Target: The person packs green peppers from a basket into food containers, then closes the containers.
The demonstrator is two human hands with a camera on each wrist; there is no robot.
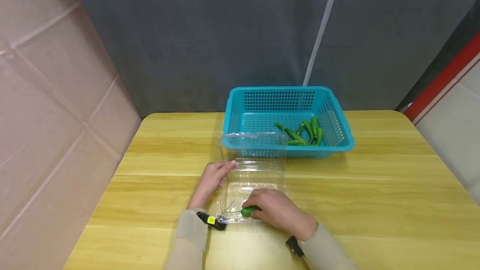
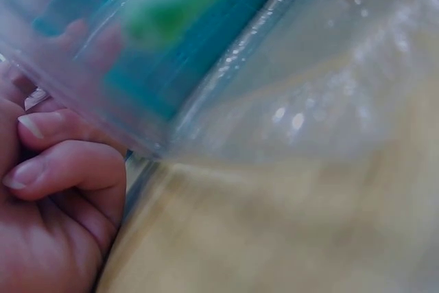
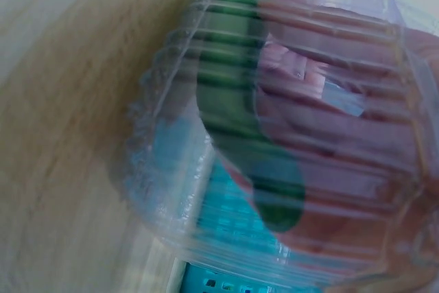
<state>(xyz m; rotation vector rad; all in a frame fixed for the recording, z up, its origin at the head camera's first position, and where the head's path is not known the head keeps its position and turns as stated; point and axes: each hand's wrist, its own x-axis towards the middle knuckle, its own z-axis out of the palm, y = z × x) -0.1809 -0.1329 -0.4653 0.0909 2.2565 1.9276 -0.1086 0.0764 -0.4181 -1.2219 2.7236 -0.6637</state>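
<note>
While the right hand (image 1: 278,211) pinched a green pepper (image 1: 247,211) between its thumb and curled fingers, that pepper was inside the near part of a clear plastic box (image 1: 258,176), seen through the ribbed wall in the right wrist view. With its fingers bent, the left hand (image 1: 211,177) gripped the box's left edge near the hinge. The raised lid (image 1: 251,143) overlapped the front of a blue basket (image 1: 285,89) in the head view; whether they touched, I could not tell. More peppers (image 1: 309,130) lay toward the basket's right side. Box and basket stood on a yellow wood-grain table (image 1: 390,182) with rounded far corners and lengthwise streaks. Behind it hung a dark grey backdrop (image 1: 195,41), crossed by a slanting pale strip (image 1: 324,24). A pinkish wall (image 1: 48,95) with crossing seams rose at left; at right ran a red band (image 1: 446,76) above a whitish surface (image 1: 450,116).
</note>
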